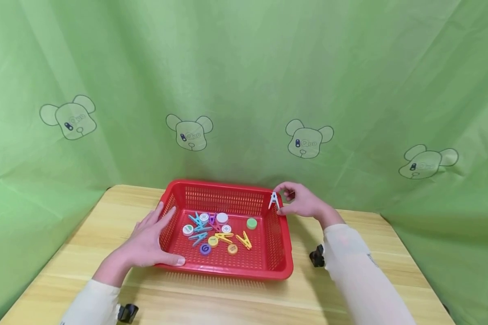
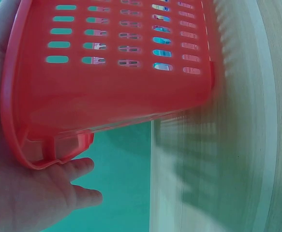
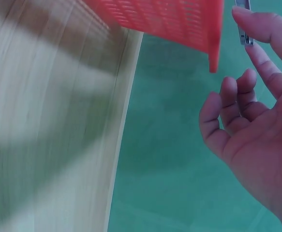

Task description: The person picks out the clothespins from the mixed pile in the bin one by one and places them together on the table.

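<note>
My right hand (image 1: pixel 302 202) is at the back right corner of a red plastic basket (image 1: pixel 227 271). It pinches a whitish clothespin (image 1: pixel 274 198) between thumb and index finger. In the right wrist view the clothespin (image 3: pixel 244 30) is partly cut off by the top edge, and the other fingers curl loosely around nothing. My left hand (image 1: pixel 146 239) rests on the basket's left side with spread fingers, its thumb along the front rim. Inside the basket lie blue clothespins (image 1: pixel 200 229), yellow clothespins (image 1: pixel 244 240), a purple clothespin (image 1: pixel 212 220) and several bottle caps, among them a green cap (image 1: pixel 251 223).
The basket stands on a light wooden table (image 1: pixel 179 302). Behind and at both sides hangs a green curtain (image 1: pixel 244 81) with printed bear heads, close to the table's back edge. Black wrist devices (image 1: pixel 317 256) sit beneath the forearms.
</note>
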A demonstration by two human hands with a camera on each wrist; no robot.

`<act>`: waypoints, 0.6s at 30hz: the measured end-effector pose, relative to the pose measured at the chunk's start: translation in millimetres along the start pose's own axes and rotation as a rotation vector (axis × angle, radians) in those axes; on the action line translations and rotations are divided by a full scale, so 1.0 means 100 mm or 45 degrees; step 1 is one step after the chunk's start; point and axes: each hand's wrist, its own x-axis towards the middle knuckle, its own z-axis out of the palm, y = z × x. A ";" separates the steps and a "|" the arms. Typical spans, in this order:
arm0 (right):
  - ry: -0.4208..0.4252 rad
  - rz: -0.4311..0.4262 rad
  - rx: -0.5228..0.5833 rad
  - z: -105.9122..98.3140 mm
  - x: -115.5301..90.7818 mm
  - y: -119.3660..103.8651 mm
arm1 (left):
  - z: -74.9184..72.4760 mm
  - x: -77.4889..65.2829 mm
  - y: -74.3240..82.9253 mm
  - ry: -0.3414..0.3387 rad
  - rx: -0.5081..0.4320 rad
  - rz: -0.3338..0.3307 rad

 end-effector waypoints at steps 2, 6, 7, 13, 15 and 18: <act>0.009 0.002 0.017 0.00 -0.03 0.03 | 0.01 -0.01 0.00 -0.003 -0.006 -0.005; 0.025 -0.006 0.037 -0.01 -0.07 0.09 | 0.02 -0.01 0.00 -0.004 -0.001 0.002; 0.029 -0.006 0.046 -0.02 -0.08 0.10 | 0.02 -0.01 0.00 -0.005 0.002 0.005; 0.051 0.007 0.084 -0.06 -0.14 0.14 | 0.01 0.00 0.00 0.002 0.015 0.023; 0.058 0.010 0.092 -0.07 -0.15 0.16 | 0.01 0.00 0.00 0.002 0.017 0.024; 0.070 0.017 0.107 -0.08 -0.17 0.20 | 0.00 0.00 0.00 -0.003 0.014 0.021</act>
